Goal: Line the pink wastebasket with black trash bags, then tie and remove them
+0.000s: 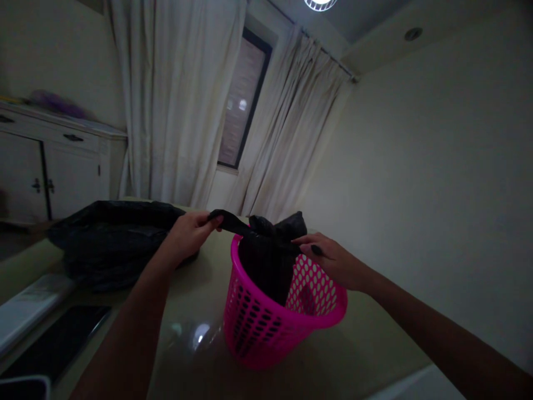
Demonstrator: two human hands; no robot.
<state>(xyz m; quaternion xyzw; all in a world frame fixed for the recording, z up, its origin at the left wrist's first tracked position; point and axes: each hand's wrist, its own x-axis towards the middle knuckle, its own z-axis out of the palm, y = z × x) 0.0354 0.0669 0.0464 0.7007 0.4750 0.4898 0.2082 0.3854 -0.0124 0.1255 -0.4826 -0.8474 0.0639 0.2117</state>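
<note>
Left hand pinches a stretched strip of the black bag, pulling it out to the left over the rim of the pink basket, while the right hand rests on the bag's bunched top at the far side of the rim, fingers closed lightly on the film. The bag sits inside the basket, its crumpled top rising above the rim. It looks thin, soft and very light, likely slippery plastic that tears if yanked hard; the edge or a gathered fold is the sensible place to grip, as both hands do. The basket is perforated plastic, light too, and could probably slide on the glossy counter. Just behind the left hand lies a second heap of black plastic, close enough to get tangled in. At lower left sit a dark flat slab and a pale one, well apart. A white cabinet and curtains stand beyond.
</note>
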